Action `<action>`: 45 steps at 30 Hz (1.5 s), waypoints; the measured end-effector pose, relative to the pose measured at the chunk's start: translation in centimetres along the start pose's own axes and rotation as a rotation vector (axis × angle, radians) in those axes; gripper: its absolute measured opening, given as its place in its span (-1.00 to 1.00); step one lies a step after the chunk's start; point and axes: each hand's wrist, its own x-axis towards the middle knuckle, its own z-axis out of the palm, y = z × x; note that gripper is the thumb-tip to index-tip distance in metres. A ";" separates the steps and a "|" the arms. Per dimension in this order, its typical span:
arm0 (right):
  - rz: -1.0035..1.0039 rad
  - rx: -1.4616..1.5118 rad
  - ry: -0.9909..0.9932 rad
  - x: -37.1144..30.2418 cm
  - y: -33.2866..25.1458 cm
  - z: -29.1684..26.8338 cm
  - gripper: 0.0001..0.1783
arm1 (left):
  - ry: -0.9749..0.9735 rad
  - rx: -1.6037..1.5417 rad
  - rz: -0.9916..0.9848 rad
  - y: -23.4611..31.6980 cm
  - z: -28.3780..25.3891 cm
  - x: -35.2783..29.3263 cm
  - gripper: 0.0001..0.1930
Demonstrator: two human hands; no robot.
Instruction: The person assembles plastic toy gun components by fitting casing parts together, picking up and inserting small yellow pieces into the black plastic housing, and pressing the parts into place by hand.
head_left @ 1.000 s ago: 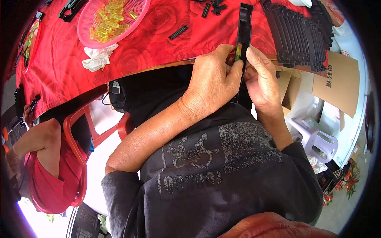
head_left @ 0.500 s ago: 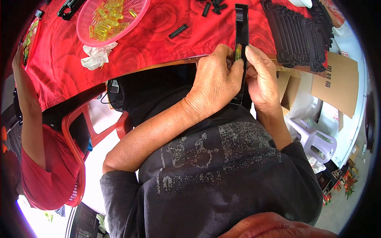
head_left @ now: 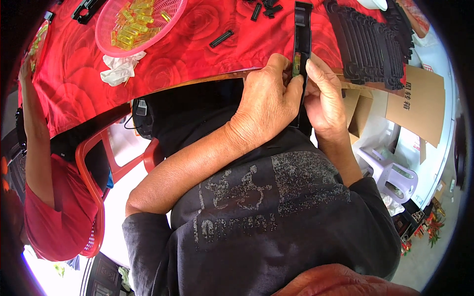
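Note:
Both hands are at a long black channel-shaped strip [head_left: 302,34], which stands lengthwise away from me over the table's near edge. My left hand [head_left: 269,96] grips it from the left, thumb pressed near its middle. Within the channel, by that thumb, sits a small yellow-green vial [head_left: 296,64] like a spirit-level bubble. On the other side my right hand [head_left: 325,96] holds the strip, thumb raised along its edge and the other fingers partly hidden behind it. The strip's lower end reaches down to my dark shirt.
A pink basket [head_left: 101,32] of yellow vials stands at the left on the red tablecloth [head_left: 197,54], beside a crumpled white tissue [head_left: 121,68]. Small black pieces [head_left: 221,38] lie mid-table. Many black strips [head_left: 370,47] are stacked at right. A co-worker [head_left: 59,207] sits at left.
The black strip has shifted slightly up and tilted a little, both hands still on it. At left, the co-worker's arm has moved slightly.

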 end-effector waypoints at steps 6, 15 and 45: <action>0.015 0.030 -0.013 0.1 0.2 0.1 -0.64 | 0.032 -0.002 0.043 -0.4 0.2 -0.1 -0.80; 0.037 0.046 -0.002 0.0 0.1 0.2 -0.67 | 0.024 0.010 0.021 -0.3 0.1 0.2 -0.82; -0.049 0.038 0.002 -0.1 -0.2 -0.1 -0.65 | 0.040 0.385 0.359 0.9 -1.2 0.6 -0.44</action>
